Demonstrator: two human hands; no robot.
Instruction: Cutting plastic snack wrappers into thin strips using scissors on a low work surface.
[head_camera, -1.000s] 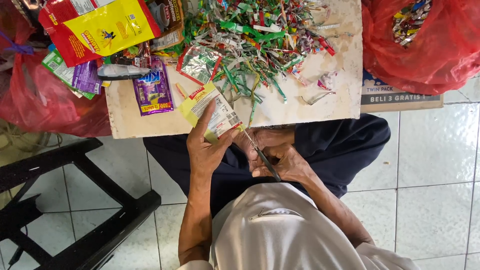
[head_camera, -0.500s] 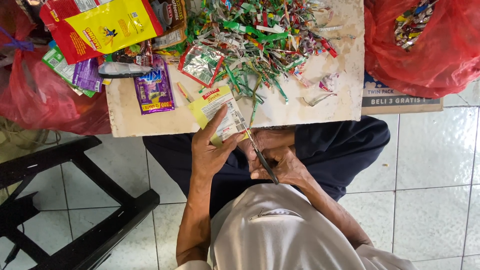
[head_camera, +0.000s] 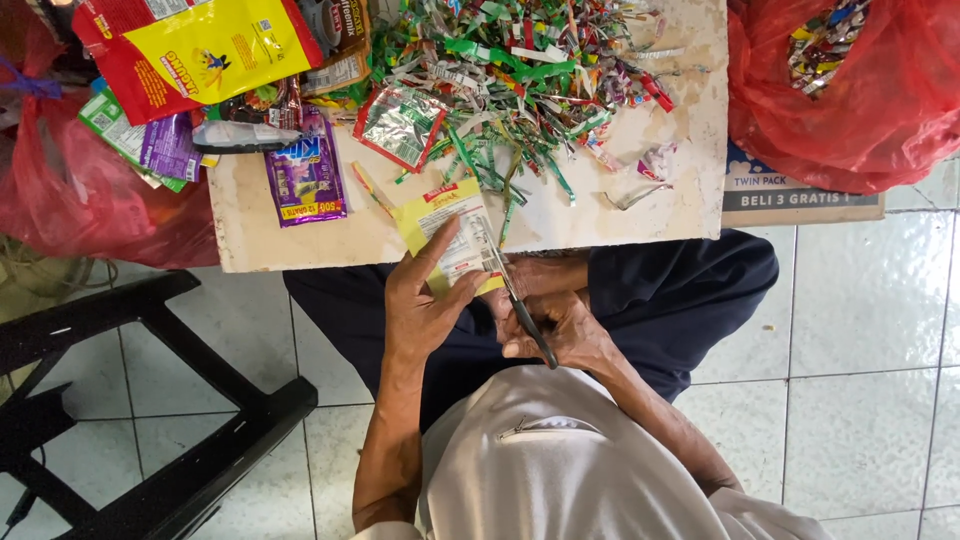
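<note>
- A pale board (head_camera: 640, 215) lies across the person's lap, over a white tiled floor (head_camera: 860, 400).
- Big red bags sit at both ends: one on the left (head_camera: 90, 200) and one on the right (head_camera: 850, 90).
- A heap of cut strips (head_camera: 520, 80) in green, red and silver covers the top of the board.
- A large yellow and red packet (head_camera: 200, 50) lies at the left corner, with a purple sachet (head_camera: 305, 180) just below it.
- The left hand (head_camera: 425, 310) pinches a small yellow wrapper (head_camera: 450, 230) at the near edge of the board, thumb on top.
- The right hand (head_camera: 555, 325) is closed around scissors (head_camera: 515, 305), just right of the wrapper.
- The scissor blades touch the wrapper's right side.
- Compared with a moment ago, the wrapper sits a bit more upright, and the blades have moved further up along it.
</note>
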